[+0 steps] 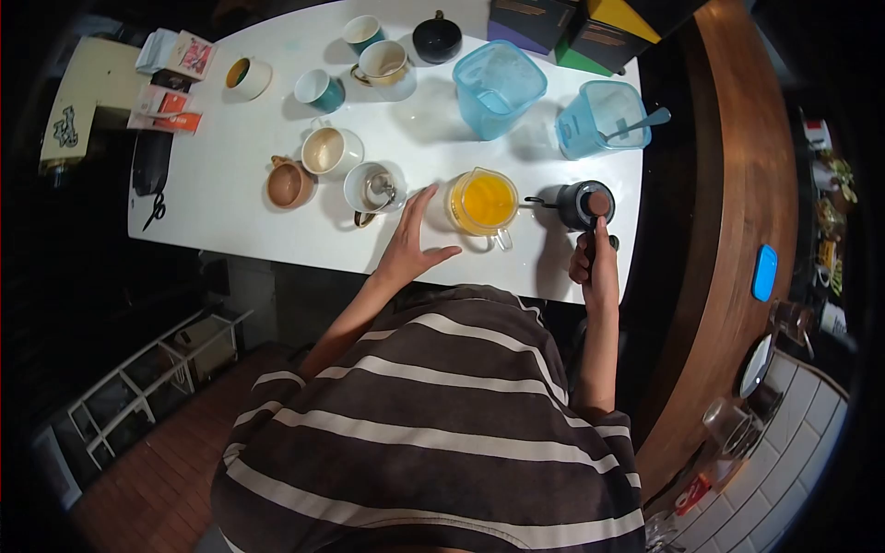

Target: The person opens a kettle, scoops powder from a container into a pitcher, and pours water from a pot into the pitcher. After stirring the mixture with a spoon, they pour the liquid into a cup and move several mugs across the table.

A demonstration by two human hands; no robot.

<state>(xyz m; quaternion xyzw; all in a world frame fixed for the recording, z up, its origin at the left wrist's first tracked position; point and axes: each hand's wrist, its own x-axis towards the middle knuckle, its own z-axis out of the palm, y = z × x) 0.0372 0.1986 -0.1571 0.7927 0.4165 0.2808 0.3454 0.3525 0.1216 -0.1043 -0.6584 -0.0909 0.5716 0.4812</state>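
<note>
A white desk (230, 184) fills the upper middle of the frame, brightly lit against dark surroundings. A curved wooden counter (737, 184) sweeps down the right side. At lower right lies a white tiled surface (802, 452). At lower left, a white wire rack (147, 378) stands on the reddish plank floor (157, 479).

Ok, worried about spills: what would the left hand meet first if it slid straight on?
Likely the orange jug, just right of the left hand; missing that, the left blue container beyond.
</note>
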